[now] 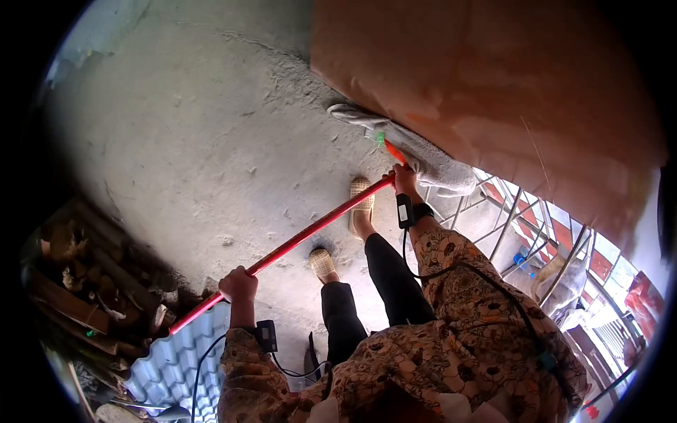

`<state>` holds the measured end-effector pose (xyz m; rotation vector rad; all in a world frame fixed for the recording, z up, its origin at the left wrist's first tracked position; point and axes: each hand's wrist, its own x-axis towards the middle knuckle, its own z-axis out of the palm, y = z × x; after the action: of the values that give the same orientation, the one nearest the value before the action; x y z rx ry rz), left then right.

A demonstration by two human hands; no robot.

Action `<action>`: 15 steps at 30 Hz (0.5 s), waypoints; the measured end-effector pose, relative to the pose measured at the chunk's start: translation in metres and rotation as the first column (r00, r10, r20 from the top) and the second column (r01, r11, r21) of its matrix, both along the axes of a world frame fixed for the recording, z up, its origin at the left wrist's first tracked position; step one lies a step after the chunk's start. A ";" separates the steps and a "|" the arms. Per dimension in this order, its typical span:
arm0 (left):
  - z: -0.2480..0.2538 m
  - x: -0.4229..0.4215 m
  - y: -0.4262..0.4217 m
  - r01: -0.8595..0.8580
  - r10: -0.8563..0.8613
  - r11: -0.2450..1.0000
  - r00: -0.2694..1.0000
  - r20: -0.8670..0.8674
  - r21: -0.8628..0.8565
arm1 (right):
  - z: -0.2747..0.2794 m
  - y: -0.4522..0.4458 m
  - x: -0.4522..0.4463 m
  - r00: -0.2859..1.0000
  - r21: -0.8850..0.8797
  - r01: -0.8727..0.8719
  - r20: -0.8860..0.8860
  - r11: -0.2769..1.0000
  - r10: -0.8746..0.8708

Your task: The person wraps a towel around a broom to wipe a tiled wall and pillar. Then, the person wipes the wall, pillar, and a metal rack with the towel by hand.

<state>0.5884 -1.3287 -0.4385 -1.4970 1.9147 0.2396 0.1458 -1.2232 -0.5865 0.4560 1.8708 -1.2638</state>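
Observation:
A long red pole (317, 225) slants across the view in front of my body, its lower end over the blue corrugated sheet. My left hand (238, 286) is wrapped round it near that end. Higher up, my right hand (405, 180) is closed round the other end. Just beyond my right hand are an orange piece (395, 152) and a small green piece (381, 138). They lie against a long strip of grey fluffy cloth (441, 163). Whether the pole joins these pieces or the cloth, I cannot tell.
A large reddish-brown panel (486, 77) stands at upper right. Below it is a metal-bar rack (508, 225). Stacked wood (92, 303) and a blue corrugated sheet (176, 363) lie at lower left. My woven slippers (323, 265) rest on the rough concrete floor (190, 155).

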 end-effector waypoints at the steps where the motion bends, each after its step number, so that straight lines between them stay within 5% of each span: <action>1: 0.003 0.002 0.010 0.001 -0.001 1.000 1.000 -0.020 0.025 | 0.012 0.013 -0.004 0.999 0.023 -0.017 -0.047 1.000 0.018; 9: 0.084 0.032 0.077 -0.036 0.049 0.992 0.993 -0.109 0.123 | 0.210 0.046 0.019 0.921 0.277 -0.083 -0.347 0.957 0.180; 12: 0.120 0.053 0.096 -0.051 0.052 0.999 0.985 -0.164 0.011 | 0.290 0.037 0.039 0.821 0.277 -0.124 -0.511 0.953 0.256; 15: 0.154 0.073 0.108 -0.096 0.061 0.990 0.950 -0.305 -0.100 | 0.370 0.022 0.060 0.815 0.057 -0.175 -0.552 0.983 0.177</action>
<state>0.6617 -1.2207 -0.2845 -1.6942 2.1395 0.4226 0.2055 -1.2015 -0.2168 -0.1131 2.3307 -1.3589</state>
